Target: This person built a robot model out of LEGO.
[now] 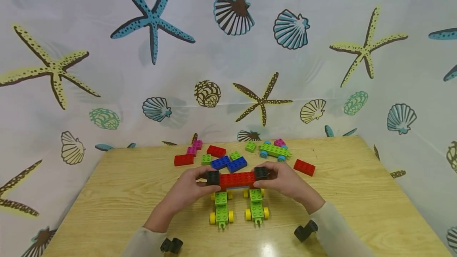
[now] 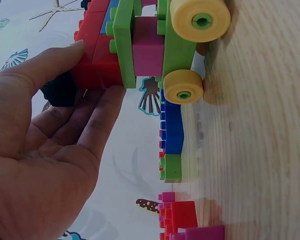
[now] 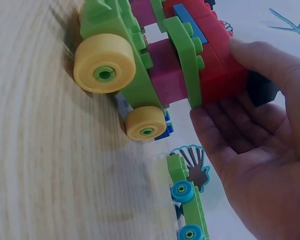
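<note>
A toy-brick build with red bricks (image 1: 237, 179) across its top spans two green wheeled bases (image 1: 221, 211) with yellow wheels (image 2: 200, 20). Black bricks (image 1: 213, 177) sit at both ends of the red row. Pink bricks (image 2: 148, 47) and green plates (image 3: 184, 60) join the red row to the bases, and a strip of blue (image 3: 190, 24) shows beneath it. My left hand (image 1: 183, 191) grips the left end, thumb on the red front and fingers around the side. At the opposite end my right hand (image 1: 289, 183) holds likewise. The far fingertips are partly hidden.
Behind the build lie blue bricks (image 1: 237, 164), red bricks (image 1: 183, 160), small green bricks (image 1: 206, 159) and pink bricks (image 1: 191, 151). A green wheeled base with blue wheels (image 1: 274, 150) stands at the back right, near another red brick (image 1: 304, 167). A patterned curtain (image 1: 214, 58) surrounds the wooden table (image 1: 118, 193).
</note>
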Demonstrator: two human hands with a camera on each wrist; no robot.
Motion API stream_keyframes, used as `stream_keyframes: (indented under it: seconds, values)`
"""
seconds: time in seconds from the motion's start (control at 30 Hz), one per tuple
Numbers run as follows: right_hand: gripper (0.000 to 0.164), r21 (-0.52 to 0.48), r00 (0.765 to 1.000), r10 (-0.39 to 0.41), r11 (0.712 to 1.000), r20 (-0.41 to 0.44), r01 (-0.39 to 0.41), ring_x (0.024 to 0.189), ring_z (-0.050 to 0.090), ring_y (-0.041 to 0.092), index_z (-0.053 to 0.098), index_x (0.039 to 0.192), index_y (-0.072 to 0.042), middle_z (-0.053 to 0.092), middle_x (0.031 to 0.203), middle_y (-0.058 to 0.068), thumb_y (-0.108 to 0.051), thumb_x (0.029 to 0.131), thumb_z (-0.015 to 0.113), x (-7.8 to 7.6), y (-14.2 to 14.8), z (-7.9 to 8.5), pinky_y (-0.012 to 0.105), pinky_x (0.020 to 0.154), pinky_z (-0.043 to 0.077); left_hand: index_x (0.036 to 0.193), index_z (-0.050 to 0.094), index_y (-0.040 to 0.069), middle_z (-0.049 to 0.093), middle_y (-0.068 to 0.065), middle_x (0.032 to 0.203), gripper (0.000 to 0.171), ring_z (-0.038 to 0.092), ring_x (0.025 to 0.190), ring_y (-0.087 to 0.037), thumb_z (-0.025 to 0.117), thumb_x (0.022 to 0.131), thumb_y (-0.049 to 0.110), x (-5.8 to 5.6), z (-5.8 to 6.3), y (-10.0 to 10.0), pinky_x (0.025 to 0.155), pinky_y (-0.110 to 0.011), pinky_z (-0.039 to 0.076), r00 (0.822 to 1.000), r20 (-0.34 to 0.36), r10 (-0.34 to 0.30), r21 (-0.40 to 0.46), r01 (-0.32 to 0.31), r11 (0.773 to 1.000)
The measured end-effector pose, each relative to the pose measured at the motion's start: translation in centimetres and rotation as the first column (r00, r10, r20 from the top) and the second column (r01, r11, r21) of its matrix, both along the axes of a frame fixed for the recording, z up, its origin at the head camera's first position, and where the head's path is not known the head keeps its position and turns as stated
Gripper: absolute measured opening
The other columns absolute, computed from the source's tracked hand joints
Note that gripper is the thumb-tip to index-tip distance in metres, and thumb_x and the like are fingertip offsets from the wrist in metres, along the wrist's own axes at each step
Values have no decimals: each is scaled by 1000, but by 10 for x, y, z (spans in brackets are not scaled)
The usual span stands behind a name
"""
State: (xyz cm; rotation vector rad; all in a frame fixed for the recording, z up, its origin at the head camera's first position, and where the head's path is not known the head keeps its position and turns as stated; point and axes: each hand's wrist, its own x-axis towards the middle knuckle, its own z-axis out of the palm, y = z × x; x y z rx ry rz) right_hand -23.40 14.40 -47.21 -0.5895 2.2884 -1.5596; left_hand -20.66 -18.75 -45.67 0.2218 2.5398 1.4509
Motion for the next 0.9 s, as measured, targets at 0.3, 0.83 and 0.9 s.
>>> stream_keyframes:
  seconds: [0.3, 0.83, 0.9]
  values:
    - [50, 16, 1000, 5, 1000, -21, -5, 127, 75, 33, 71, 147, -7, 71, 144, 18, -26, 103, 84, 0, 17, 1, 41, 109, 64, 139, 76, 11, 70, -14, 146, 44, 71, 127, -32, 89, 98, 15, 0, 3, 1, 104, -45, 67, 1000, -11, -5, -25, 4, 1000]
    - [48, 130, 976, -198, 970, -87, 208, 128, 74, 35, 67, 148, 2, 73, 143, 23, -22, 107, 78, -7, 89, -13, 20, 98, 61, 140, 75, 9, 69, -16, 148, 45, 71, 129, -34, 89, 98, 16, 1, 2, 0, 104, -46, 67, 1000, -3, -20, 0, 20, 1000]
    - [45, 143, 969, -228, 960, -95, 240, 127, 74, 34, 69, 144, 1, 75, 141, 22, -23, 107, 78, -8, 97, -13, 18, 96, 60, 140, 75, 10, 69, -16, 148, 45, 72, 128, -34, 89, 98, 17, 1, 2, -1, 104, -46, 67, 1000, -2, -13, -5, 13, 1000]
